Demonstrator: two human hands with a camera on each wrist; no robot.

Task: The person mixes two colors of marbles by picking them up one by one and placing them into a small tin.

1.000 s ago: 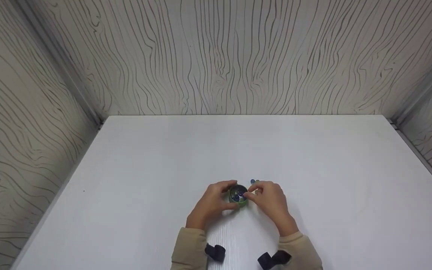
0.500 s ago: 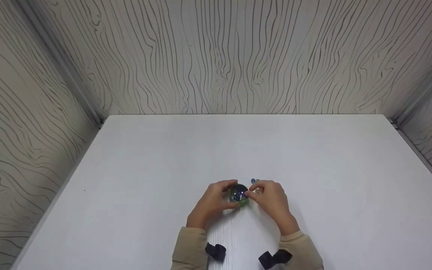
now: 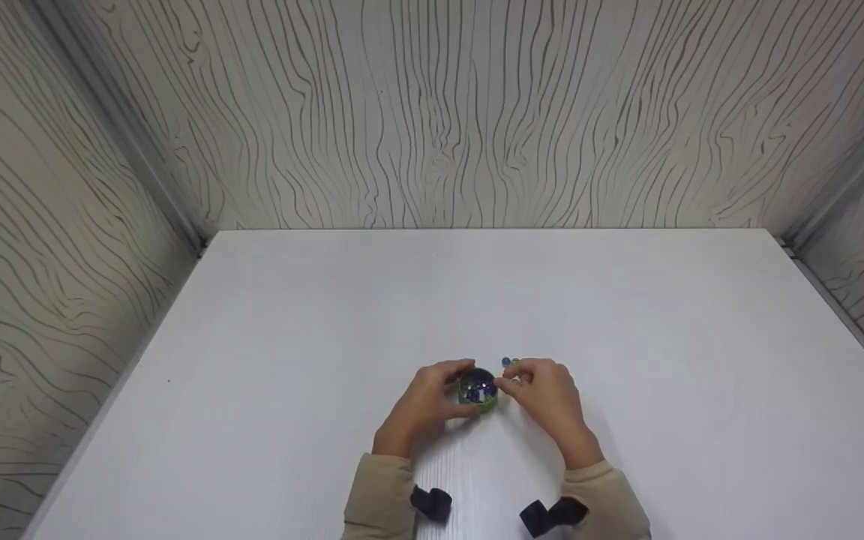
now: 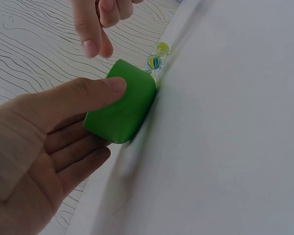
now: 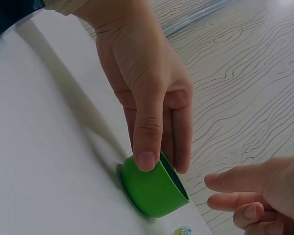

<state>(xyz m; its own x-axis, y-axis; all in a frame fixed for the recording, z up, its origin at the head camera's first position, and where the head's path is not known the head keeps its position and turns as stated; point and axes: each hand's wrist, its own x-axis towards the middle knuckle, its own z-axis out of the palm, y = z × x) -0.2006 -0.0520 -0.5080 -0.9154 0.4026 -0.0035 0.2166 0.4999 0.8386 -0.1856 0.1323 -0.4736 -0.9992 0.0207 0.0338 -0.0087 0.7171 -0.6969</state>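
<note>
A small green cup (image 3: 487, 408) stands on the white table in the head view, with shiny dark blue and purple marbles (image 3: 475, 391) inside. My left hand (image 3: 418, 405) grips it from the left, thumb on the near side and fingers round the far side. In the left wrist view that thumb presses flat on the green wall. My right hand (image 3: 550, 395) hovers at the cup's right rim; its thumb and index finger (image 5: 240, 177) point at the mouth with a gap and nothing between them. Its other fingers are bent.
Just behind the right hand lie a few loose glass marbles, one blue (image 3: 506, 361) and one yellow-green (image 4: 162, 49). The white table (image 3: 289, 315) ends at wood-grain-patterned walls (image 3: 439, 112) at the back and sides. Black straps (image 3: 432, 505) sit at both sleeves.
The right hand's fingertips have drawn back slightly to the right, from over the cup's opening to beside its rim. The left hand and the cup have stayed in place.
</note>
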